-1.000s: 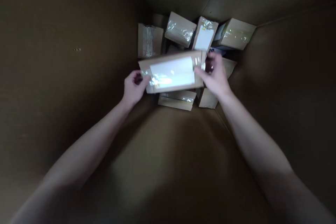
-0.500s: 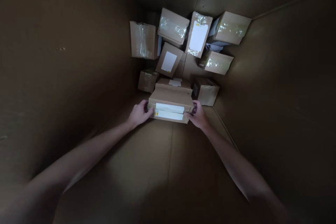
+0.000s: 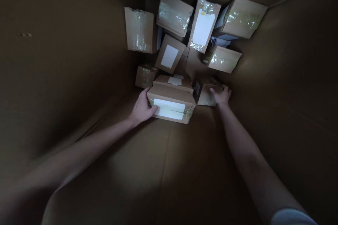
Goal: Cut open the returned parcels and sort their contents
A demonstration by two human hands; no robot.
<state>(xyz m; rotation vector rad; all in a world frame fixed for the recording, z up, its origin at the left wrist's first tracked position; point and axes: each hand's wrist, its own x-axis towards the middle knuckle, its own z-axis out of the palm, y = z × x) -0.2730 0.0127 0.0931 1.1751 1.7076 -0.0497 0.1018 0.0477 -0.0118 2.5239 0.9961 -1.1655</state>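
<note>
My left hand (image 3: pixel 143 108) grips the left end of a brown cardboard box (image 3: pixel 171 95), its thumb on the front face and its fingers mostly out of sight round the end. White labels (image 3: pixel 169 106) and clear tape show on that face. To the right, my right hand (image 3: pixel 222 95) is on a smaller cardboard box (image 3: pixel 206 94), thumb on the top front edge and fingers round the right side. The two held boxes stand side by side with a narrow gap. Behind the left-hand box is another box with a white label (image 3: pixel 174 81).
Tall cardboard walls (image 3: pixel 295 77) enclose the space. Several taped boxes lie farther back, among them a box with a large white label (image 3: pixel 203 28), a box at far left (image 3: pixel 139 31) and a box at far right (image 3: pixel 244 17). A small box (image 3: pixel 145 76) sits beyond my left hand.
My right hand has let go of the front box's right end and moved right onto the smaller box. The left hand stays on the front box. The view has come slightly closer.
</note>
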